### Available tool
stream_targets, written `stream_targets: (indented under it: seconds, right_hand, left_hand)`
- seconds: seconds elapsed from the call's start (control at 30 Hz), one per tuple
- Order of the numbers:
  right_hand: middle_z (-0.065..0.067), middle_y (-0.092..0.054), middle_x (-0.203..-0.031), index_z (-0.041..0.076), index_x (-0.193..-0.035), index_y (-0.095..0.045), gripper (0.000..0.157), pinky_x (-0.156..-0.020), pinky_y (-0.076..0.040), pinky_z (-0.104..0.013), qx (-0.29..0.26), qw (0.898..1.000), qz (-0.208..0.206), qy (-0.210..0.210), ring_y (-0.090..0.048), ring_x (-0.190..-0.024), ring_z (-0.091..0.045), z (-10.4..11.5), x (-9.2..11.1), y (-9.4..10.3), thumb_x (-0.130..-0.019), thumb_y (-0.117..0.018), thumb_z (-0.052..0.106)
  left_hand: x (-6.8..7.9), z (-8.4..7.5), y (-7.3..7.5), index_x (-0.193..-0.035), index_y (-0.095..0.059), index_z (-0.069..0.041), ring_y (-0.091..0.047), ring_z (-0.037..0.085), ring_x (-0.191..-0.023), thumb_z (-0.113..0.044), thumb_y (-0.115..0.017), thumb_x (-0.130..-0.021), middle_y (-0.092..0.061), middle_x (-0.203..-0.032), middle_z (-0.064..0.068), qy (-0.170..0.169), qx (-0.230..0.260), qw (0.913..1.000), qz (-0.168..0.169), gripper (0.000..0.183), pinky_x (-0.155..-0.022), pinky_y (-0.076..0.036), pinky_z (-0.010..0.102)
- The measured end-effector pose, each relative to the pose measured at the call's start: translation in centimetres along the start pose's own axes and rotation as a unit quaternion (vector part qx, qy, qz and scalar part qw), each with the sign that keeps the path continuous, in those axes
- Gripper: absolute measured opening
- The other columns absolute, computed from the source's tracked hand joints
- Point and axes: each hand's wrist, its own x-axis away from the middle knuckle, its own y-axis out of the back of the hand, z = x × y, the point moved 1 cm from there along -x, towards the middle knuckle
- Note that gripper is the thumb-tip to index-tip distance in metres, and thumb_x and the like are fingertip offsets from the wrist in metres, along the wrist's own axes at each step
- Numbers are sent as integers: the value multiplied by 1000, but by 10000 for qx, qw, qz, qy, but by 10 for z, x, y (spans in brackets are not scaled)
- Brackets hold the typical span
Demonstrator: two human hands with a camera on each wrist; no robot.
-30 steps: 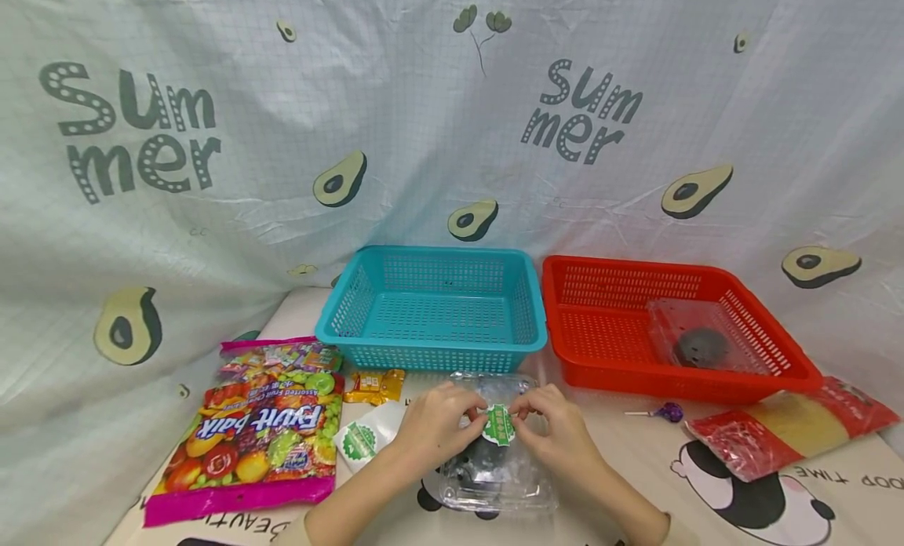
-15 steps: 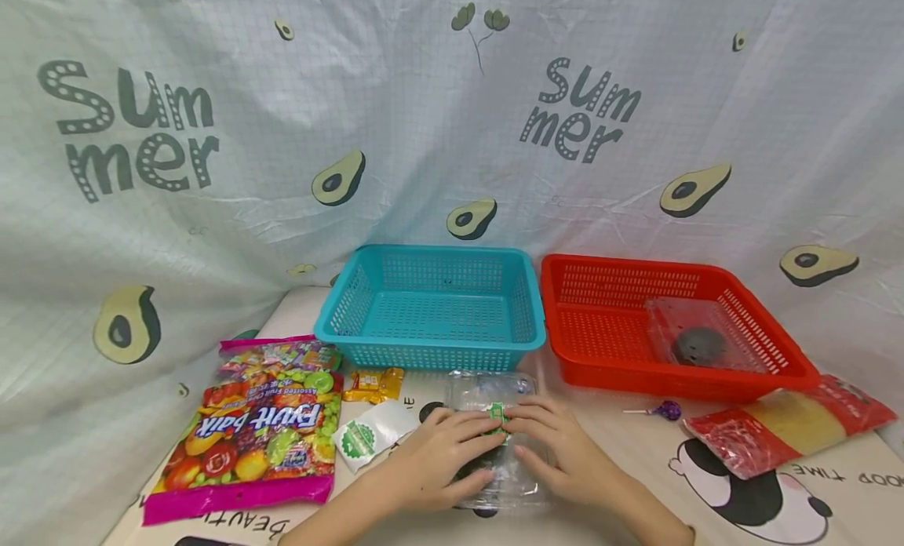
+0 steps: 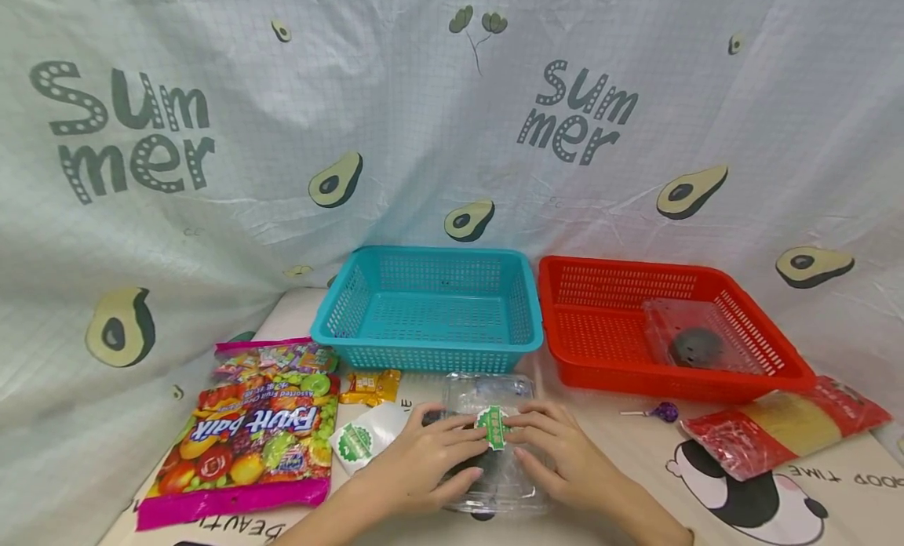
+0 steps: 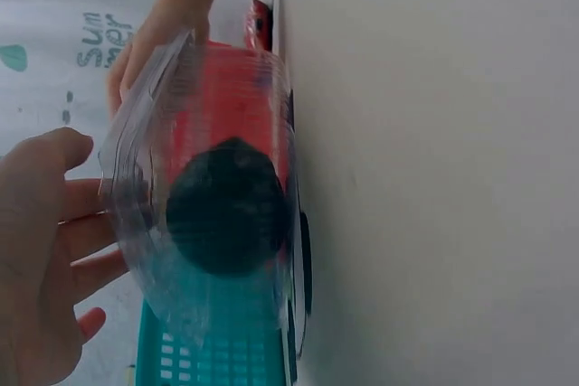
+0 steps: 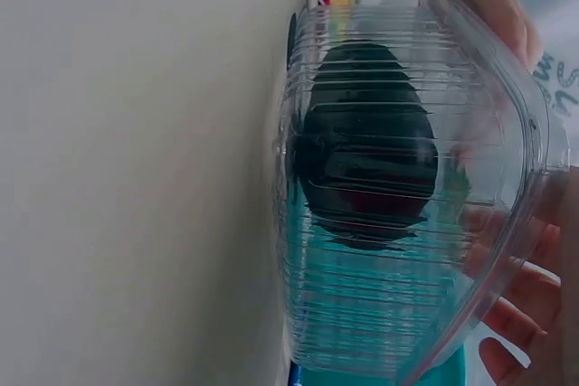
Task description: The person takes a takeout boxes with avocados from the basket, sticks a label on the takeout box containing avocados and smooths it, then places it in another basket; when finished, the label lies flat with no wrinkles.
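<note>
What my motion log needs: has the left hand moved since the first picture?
Yes: the left hand has drawn back, away from the blue basket.

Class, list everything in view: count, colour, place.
Rectangular plastic basket: 1, turquoise, back centre
Second basket: 1, red, back right
Lidded plastic box: 1, clear, under hands
Second box: 1, clear, in red basket
Rounded objects: 2, dark, in boxes
Scalloped sticker: 1, green, on lid
Stickered sheet: 1, white, beside box
Small packet: 1, orange, behind sheet
Fruit-printed bag: 1, multicoloured, left
Lollipop: 1, purple, right
Long packet: 1, red-yellow, far right
Object edge: 1, black, bottom left
Tablecloth: 1, cream, underneath
Curtain: 1, white, behind
Left hand, right hand: 2, on box
</note>
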Motion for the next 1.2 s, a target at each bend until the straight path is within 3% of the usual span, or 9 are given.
stream_targets:
  seconds: [0.13, 0.23, 0.33, 0.47, 0.57, 0.7, 0.77, 1.0, 1.2]
  right_hand:
    - [0, -58, -112, 18, -102, -63, 27, -95, -29, -25, -117, 9999, -126, -9, -47, -106, -19, -2, 6, 9, -76, -62, 12]
    - [-3, -53, -121, 18, -112, -59, 36, -93, -34, -30, -37, 9987, 90, -509, -43, -111, -19, 1, 17, 18, -77, -63, 14]
    - [2, -42, -133, 24, -126, -48, 47, -89, -40, -42, 9, 9842, 782, -1586, -38, -118, -17, 9, 28, 22, -81, -62, 29]
    - [10, -31, -140, 35, -134, -35, 59, -87, -42, -50, -94, 9483, 1645, -2712, -34, -122, -14, 19, 34, 23, -81, -54, 51]
    - [7, -30, -140, 34, -135, -34, 61, -88, -42, -50, -242, 9415, 1838, -2815, -35, -123, -17, 22, 33, 21, -80, -52, 55]
    - [7, -27, -142, 37, -134, -33, 62, -87, -40, -54, -559, 9337, 1939, -2959, -33, -125, -20, 24, 32, 20, -79, -53, 56]
    - [8, -25, -143, 38, -133, -34, 62, -86, -41, -54, -663, 9334, 1912, -2964, -32, -125, -20, 25, 31, 20, -78, -55, 56]
    - [7, -28, -142, 35, -129, -41, 60, -82, -45, -48, -405, 9575, 1533, -2409, -36, -123, -18, 36, 22, 23, -75, -59, 55]
    - [10, -26, -142, 38, -132, -36, 63, -81, -48, -41, -364, 9627, 1539, -2196, -36, -123, -15, 50, 9, 36, -76, -59, 54]
  left_hand:
    - [12, 4, 6, -118, -58, -21, -43, 12, -120, -40, -42, -91, -55, -123, -6, 377, 128, 9991, 174, 36, -93, -31, 45]
    - [23, 7, 10, -127, -49, -21, -37, 16, -125, -44, -41, -91, -44, -134, -2, 824, 559, 9937, 505, 44, -94, -34, 44]
    - [32, 8, 10, -136, -37, -22, -36, 22, -126, -46, -43, -89, -30, -143, 1, 1275, 1321, 9791, 872, 52, -92, -39, 45]
    - [38, 4, 4, -141, -23, -25, -35, 28, -125, -48, -47, -87, -10, -149, 2, 1619, 2234, 9524, 1300, 64, -86, -44, 44]
    - [40, 0, -2, -142, -18, -24, -39, 29, -122, -47, -50, -85, 0, -149, 5, 1634, 2792, 9358, 1405, 69, -77, -50, 32]
    - [41, -4, -3, -142, -20, -22, -42, 29, -118, -44, -53, -85, 1, -149, 9, 1662, 3152, 9254, 1289, 70, -68, -49, 20]
    - [41, -4, -2, -141, -23, -21, -40, 31, -120, -43, -55, -84, -2, -149, 10, 1683, 3090, 9282, 1210, 69, -71, -49, 23]
    - [43, -10, 10, -134, -38, -14, -40, 41, -118, -40, -59, -82, -19, -143, 24, 1491, 2500, 9533, 804, 61, -84, -47, 41]
    - [47, -19, 39, -132, -42, -12, -45, 40, -113, -40, -58, -83, -22, -140, 27, 964, 1989, 9751, 192, 59, -78, -50, 37]
